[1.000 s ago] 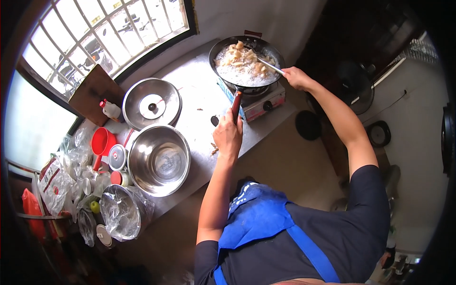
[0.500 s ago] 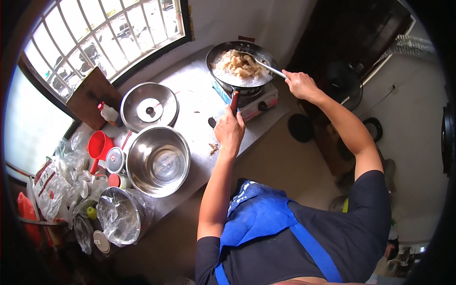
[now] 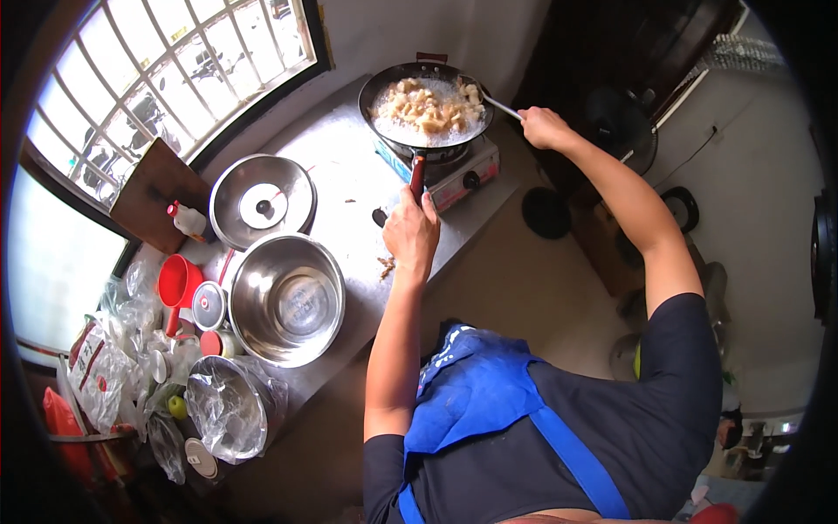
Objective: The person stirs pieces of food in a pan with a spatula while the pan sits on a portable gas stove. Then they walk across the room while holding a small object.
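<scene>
My left hand (image 3: 413,229) is wrapped round the reddish-brown handle (image 3: 417,176) of a black wok (image 3: 370,94). The wok rests on a portable gas stove (image 3: 460,179) at the far end of the counter. Pale golden chunks of food (image 3: 421,106) lie in it amid bubbling, foamy oil. My right hand (image 3: 545,128) grips a long-handled metal cooking utensil (image 3: 502,106), which reaches over the wok's right rim. A few chunks sit at its far end, by that rim; they partly hide its head, so I cannot make out its shape.
Left of the stove, a large steel bowl (image 3: 325,306) and a steel bowl with a lid-like disc (image 3: 229,188) stand on the metal counter (image 3: 358,288). Nearby are a red dipper (image 3: 177,278), a white bottle (image 3: 187,220), a leaning board (image 3: 157,196) and plastic bags (image 3: 109,367).
The utensil's head has moved from the middle of the chunks to the wok's right rim. The chunks, heaped before, now lie flatter and more spread out. My left hand keeps its hold.
</scene>
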Demonstrator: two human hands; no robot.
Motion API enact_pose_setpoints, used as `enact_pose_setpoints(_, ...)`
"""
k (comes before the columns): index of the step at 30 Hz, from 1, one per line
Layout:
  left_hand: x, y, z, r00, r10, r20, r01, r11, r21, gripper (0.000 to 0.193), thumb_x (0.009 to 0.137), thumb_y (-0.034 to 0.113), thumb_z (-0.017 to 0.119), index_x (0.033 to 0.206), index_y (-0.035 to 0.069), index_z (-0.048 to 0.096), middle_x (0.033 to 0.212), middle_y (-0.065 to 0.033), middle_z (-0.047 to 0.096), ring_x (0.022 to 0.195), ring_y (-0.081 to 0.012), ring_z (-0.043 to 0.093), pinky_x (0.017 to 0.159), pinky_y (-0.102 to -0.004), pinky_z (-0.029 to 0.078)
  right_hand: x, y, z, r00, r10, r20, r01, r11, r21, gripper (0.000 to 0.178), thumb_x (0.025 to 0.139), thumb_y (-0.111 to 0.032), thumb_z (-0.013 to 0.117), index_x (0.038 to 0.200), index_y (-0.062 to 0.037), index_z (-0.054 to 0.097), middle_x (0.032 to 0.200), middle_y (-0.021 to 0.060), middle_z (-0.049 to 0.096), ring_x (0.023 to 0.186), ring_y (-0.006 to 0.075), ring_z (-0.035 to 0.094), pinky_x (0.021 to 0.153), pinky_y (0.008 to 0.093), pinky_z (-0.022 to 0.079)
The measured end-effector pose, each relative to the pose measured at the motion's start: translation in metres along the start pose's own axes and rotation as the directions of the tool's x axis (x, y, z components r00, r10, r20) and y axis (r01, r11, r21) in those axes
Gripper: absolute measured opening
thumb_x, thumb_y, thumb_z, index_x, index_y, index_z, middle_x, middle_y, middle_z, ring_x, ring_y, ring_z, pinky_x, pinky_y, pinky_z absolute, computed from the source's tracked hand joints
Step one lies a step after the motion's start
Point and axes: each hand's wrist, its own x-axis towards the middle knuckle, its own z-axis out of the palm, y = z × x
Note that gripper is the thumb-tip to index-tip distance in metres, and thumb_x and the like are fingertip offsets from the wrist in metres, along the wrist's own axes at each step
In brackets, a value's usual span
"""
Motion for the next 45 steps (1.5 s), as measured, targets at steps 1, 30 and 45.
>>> enact_pose_setpoints(1, 0.001, 0.002, -0.002, 1.0, -0.008, 0.007, 0.008, 1.0, 0.002, 0.033, 0.099, 0.034, 0.06, 0.118, 0.007, 0.062, 0.086, -0.0229, 0.073, 0.077, -0.0417, 0.071, 0.069, -0.0525, 0.055, 0.0, 0.006, -0.001, 0.999, -0.045, 0.022, 0.045, 0.999, 0.02, 0.042, 0.099, -0.019, 0.051, 0.139, -0.0096, 0.062, 0.113, 0.0215, 0.072, 0.1, 0.041, 0.071, 0.085, 0.0479, 0.057)
enact_pose_setpoints(30, 0.013, 0.001, 0.009, 0.996, -0.085, -0.038, 0.084, 0.996, -0.035, 0.035, 0.093, 0.033, 0.059, 0.093, -0.002, 0.066, 0.085, -0.0284, 0.071, 0.081, -0.0478, 0.07, 0.078, -0.0553, 0.055, -0.019, -0.056, -0.124, 0.947, -0.319, 0.029, 0.319, 0.932, -0.171, 0.03, 0.099, -0.03, 0.062, 0.123, -0.0149, 0.074, 0.105, 0.0141, 0.075, 0.101, 0.0341, 0.07, 0.086, 0.0455, 0.055)
enact_pose_setpoints(45, 0.014, 0.005, 0.002, 0.998, -0.05, 0.029, 0.049, 0.998, 0.046, 0.026, 0.087, 0.025, 0.074, 0.1, 0.006, 0.062, 0.083, -0.0219, 0.072, 0.078, -0.0424, 0.071, 0.072, -0.052, 0.056, 0.022, -0.09, -0.227, 0.813, -0.339, 0.473, 0.521, 0.786, -0.332, 0.033, 0.088, -0.013, 0.075, 0.12, -0.0068, 0.074, 0.093, 0.0149, 0.076, 0.081, 0.0271, 0.07, 0.075, 0.0386, 0.054)
